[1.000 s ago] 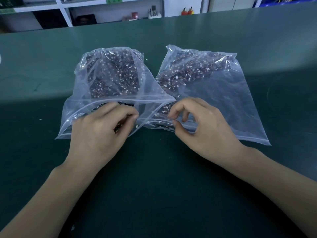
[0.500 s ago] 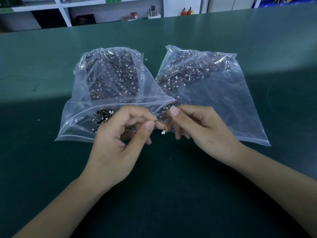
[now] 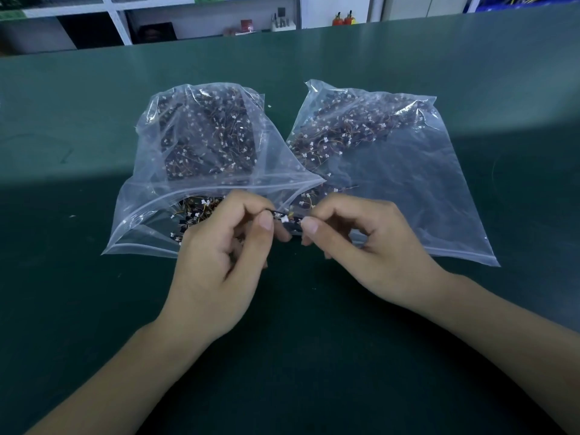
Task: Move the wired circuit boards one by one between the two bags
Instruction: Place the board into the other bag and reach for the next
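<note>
Both hands pinching one circuit board [image 3: 286, 220], between bag mouths

In front of me there is a dark green table [image 3: 408, 340]. Behind its far edge I see white shelves [image 3: 119, 14]. On them stand two small orange bottles [image 3: 343, 18], a red box [image 3: 246, 26] and a black box [image 3: 157, 32].
</note>
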